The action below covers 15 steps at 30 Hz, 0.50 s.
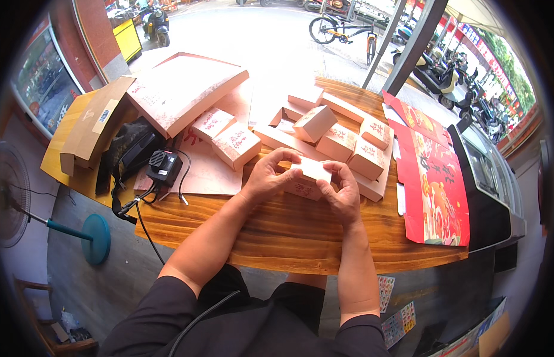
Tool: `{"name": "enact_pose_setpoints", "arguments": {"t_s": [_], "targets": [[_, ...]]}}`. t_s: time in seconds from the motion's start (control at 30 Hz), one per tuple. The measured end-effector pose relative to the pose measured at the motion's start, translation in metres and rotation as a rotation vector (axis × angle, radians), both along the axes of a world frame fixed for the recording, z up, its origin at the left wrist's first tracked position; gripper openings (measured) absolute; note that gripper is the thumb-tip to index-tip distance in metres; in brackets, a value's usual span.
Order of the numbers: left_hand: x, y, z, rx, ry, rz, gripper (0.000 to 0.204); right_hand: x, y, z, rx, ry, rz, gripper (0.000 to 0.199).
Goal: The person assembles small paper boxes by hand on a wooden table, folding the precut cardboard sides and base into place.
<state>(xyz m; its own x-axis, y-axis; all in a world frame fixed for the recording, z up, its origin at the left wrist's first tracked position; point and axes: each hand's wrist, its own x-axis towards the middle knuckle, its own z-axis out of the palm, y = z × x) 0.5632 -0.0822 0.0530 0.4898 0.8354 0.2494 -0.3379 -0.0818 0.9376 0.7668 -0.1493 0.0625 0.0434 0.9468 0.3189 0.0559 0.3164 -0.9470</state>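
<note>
Over the middle of the wooden table, a small pale pink cardboard box [303,190] is held between both hands. My left hand [270,177] grips its left end, with thumb and forefinger at the bright top edge. My right hand [343,193] closes on the right end in the same way. Just beyond them lies an open pink tray [374,189] with several similar small boxes [336,143] in it, some tilted. To the left of my left hand, two closed pink boxes [236,146] lie side by side.
A large pink box lid [183,89] and a brown carton [97,122] are at the far left. A black device with cables [164,167] sits near the left edge. Red printed cardboard [434,184] covers the wooden table's [277,232] right side, beside a black-and-silver machine [488,178].
</note>
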Motion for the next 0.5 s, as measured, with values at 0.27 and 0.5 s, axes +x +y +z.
{"name": "enact_pose_setpoints", "arguments": {"t_s": [0.27,0.5], "targets": [[-0.0012,0.0056,-0.0056,0.148,0.095,0.035,0.028,0.0011,-0.0006,-0.0007,-0.04,0.057,0.064,0.034],[0.0023,0.0045,-0.0075,0.13,0.07,0.086,0.034,0.001,0.0005,-0.0028,-0.042,0.09,0.09,0.031]]}}
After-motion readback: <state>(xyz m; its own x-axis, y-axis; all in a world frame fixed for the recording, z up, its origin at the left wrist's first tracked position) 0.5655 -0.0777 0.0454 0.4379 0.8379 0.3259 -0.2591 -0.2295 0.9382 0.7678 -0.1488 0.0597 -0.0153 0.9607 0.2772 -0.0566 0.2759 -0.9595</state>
